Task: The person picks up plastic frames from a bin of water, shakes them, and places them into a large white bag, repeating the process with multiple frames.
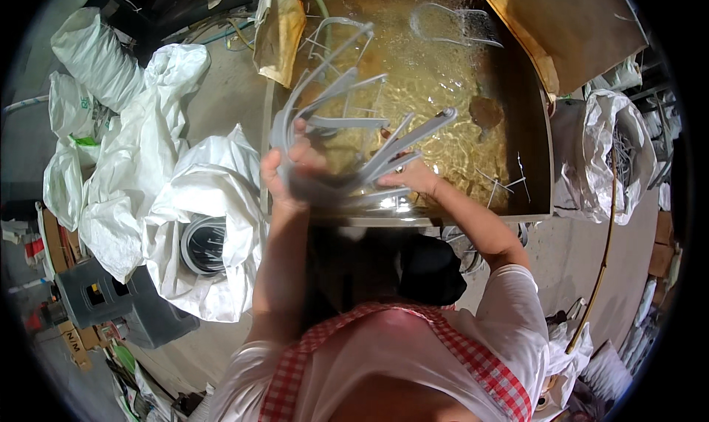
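A loose bundle of curved grey strips (347,123), bent like U-shapes or open hoops, is held up over a tank of yellowish water (443,145). My left hand (292,167) is closed round the bend of the bundle at its left side; the fingers are slightly blurred. On the right, my right hand (410,177) grips strips low in the bundle, near the tank's front edge, its fingertips partly hidden behind them. The free ends fan out upward and to the right. Another pale U-shaped strip (473,42) lies in the water at the far side.
The tank's rim (545,163) runs just beyond my body. Thin white sticks (506,184) and a brown lump (486,113) are in its right part. An open white sack (236,267) with coiled rings stands left, another sack (591,156) right, beside a long pole (607,244).
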`<state>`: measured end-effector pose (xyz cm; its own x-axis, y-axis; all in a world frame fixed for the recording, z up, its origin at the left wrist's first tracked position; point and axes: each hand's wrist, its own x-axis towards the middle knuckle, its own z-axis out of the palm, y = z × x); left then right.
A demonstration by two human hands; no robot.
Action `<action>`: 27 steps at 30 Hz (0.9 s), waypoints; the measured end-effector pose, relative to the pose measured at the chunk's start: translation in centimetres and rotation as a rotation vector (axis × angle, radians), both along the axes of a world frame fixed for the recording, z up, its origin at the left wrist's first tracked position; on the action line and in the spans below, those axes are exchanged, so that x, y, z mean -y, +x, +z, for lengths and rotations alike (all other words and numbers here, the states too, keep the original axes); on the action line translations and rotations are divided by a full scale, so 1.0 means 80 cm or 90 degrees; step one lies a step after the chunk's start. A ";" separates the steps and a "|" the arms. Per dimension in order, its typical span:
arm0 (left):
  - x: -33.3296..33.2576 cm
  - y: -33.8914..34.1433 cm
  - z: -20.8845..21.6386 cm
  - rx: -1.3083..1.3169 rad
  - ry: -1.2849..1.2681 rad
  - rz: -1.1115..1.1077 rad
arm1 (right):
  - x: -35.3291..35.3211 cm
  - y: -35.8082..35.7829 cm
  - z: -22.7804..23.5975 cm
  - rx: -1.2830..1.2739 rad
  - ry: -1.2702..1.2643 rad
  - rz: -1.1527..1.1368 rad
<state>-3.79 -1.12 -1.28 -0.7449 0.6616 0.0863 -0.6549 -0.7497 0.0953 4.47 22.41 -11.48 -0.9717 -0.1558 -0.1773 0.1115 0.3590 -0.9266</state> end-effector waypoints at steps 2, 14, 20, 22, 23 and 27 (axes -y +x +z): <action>-0.002 -0.002 -0.004 0.005 0.048 -0.013 | 0.019 -0.005 -0.006 -0.006 -0.035 -0.063; 0.022 0.002 0.035 -0.336 -0.429 0.017 | -0.083 -0.031 -0.055 0.202 0.714 0.253; 0.029 0.011 -0.018 -0.717 -0.884 -0.112 | -0.071 -0.115 -0.054 0.105 0.471 -0.052; 0.018 0.019 -0.027 -0.843 -1.009 -0.210 | -0.045 -0.151 -0.091 0.049 0.448 0.047; 0.010 0.021 -0.027 -0.965 -1.089 -0.249 | -0.031 -0.161 -0.102 0.071 0.357 0.027; -0.014 0.030 -0.017 -0.982 -1.163 -0.309 | 0.013 -0.165 -0.129 0.200 -0.281 -0.364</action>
<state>-1.37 0.01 -2.67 -0.5771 0.7015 -0.4181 0.4459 0.6996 0.5584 -8.76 21.33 -21.83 -0.8368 0.2328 -0.4956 0.4486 -0.2276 -0.8643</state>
